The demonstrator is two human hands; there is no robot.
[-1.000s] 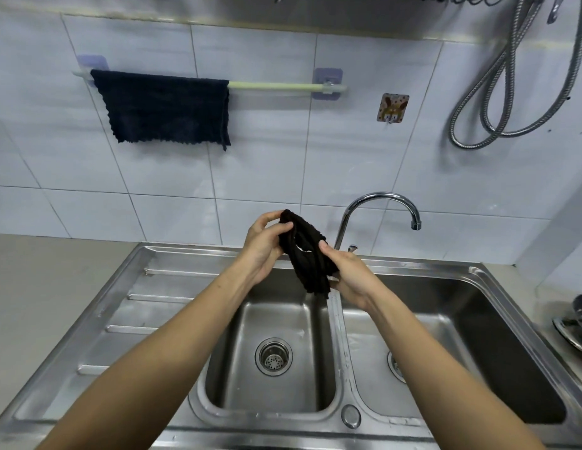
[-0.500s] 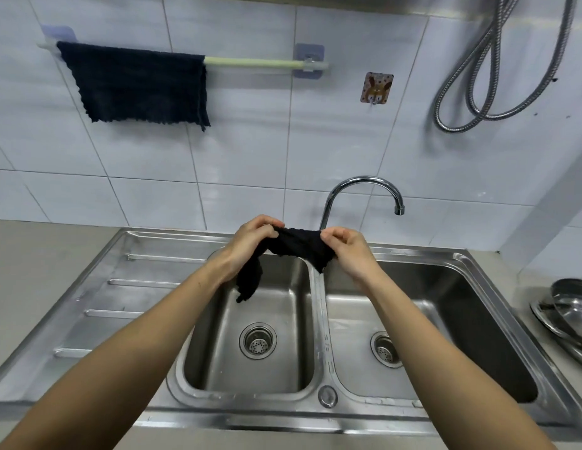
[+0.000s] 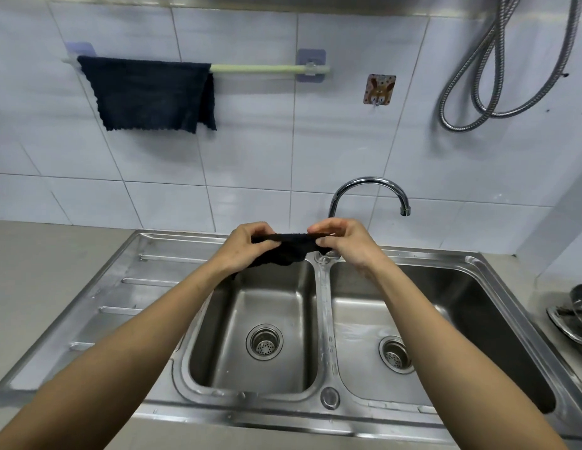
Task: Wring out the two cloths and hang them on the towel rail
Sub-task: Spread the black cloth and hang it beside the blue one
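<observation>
A small black cloth [image 3: 284, 250] is stretched between my two hands above the divider of the double sink. My left hand [image 3: 242, 246] pinches its left end and my right hand [image 3: 343, 243] pinches its right end, and the middle sags a little. A second dark cloth [image 3: 150, 94] hangs flat over the left part of the pale green towel rail [image 3: 257, 69] on the tiled wall. The right part of the rail is bare.
The stainless double sink [image 3: 322, 287] has a drain in each basin and a ribbed draining board [image 3: 120, 287] on the left. A curved tap [image 3: 369, 193] stands just behind my hands. A metal hose [image 3: 487, 76] loops on the wall at right. Metal dishes [image 3: 572, 316] sit at the right edge.
The bunched cloth held upright between my hands has been pulled out sideways into a horizontal strip. My hands have moved apart, and the view has shifted slightly.
</observation>
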